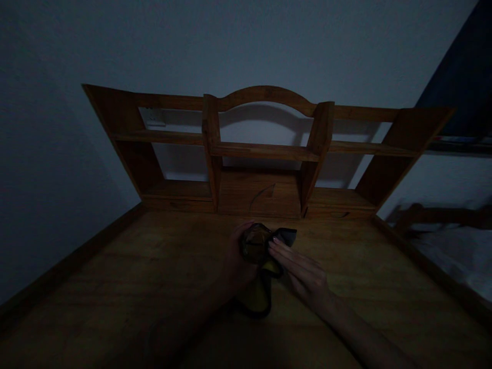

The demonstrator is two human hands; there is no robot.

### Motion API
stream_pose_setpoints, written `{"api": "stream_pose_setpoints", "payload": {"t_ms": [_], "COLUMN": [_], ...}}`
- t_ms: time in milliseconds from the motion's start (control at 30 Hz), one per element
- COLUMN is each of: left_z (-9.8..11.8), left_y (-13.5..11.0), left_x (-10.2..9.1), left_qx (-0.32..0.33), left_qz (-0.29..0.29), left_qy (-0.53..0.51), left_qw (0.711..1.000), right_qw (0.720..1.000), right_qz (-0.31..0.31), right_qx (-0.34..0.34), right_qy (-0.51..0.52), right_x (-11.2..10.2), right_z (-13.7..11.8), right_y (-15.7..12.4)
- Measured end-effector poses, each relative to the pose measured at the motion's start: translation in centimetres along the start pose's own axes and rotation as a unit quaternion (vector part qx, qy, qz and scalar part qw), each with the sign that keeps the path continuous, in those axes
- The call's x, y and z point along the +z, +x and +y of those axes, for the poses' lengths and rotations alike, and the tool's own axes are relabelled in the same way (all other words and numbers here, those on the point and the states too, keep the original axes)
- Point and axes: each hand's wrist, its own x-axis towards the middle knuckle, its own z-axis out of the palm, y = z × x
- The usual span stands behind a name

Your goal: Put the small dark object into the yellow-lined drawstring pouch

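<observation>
The room is dim. My left hand [235, 262] is closed round a small dark brownish object [254, 243], rounded like a jar or cup, held just above the wooden desk [115, 287]. My right hand [303, 271] has its fingers stretched out flat, the fingertips pressing a yellow cloth with a dark edge [261, 294] against that object. A dark corner of the cloth [287, 236] sticks out behind my fingers, and the rest hangs down onto the desk between my wrists.
A wooden hutch with bare shelves [265, 151] and an arched top stands at the back of the desk against a pale wall. Raised wooden rails run along both desk sides. A bed or bench with a wooden frame [442, 215] lies to the right.
</observation>
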Motion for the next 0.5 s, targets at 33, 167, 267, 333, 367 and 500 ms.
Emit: {"api": "stream_pose_setpoints", "payload": {"t_ms": [33, 167, 267, 333, 367, 500], "left_z": [-0.1, -0.1, 0.3, 0.7, 0.9, 0.9], "left_y": [-0.1, -0.3, -0.1, 0.1, 0.2, 0.2], "left_x": [0.1, 0.5, 0.3, 0.0, -0.1, 0.0], "left_qx": [-0.003, -0.014, -0.031, -0.029, -0.024, -0.026], "left_qz": [0.0, -0.011, -0.034, -0.052, -0.061, -0.089], "left_qy": [-0.006, -0.036, -0.04, -0.039, -0.039, -0.057], "left_qw": [1.0, 0.999, 0.998, 0.997, 0.997, 0.994], "right_qw": [1.0, 0.984, 0.948, 0.92, 0.906, 0.858], "right_qz": [0.011, 0.061, 0.093, 0.096, 0.092, 0.069], "right_qx": [0.014, 0.121, 0.216, 0.259, 0.274, 0.309], "right_qy": [0.017, 0.117, 0.215, 0.279, 0.309, 0.405], "right_x": [0.0, 0.1, 0.3, 0.4, 0.4, 0.3], "right_z": [0.1, 0.4, 0.5, 0.5, 0.5, 0.5], "right_y": [-0.1, 0.1, 0.6, 0.9, 1.0, 1.2]}}
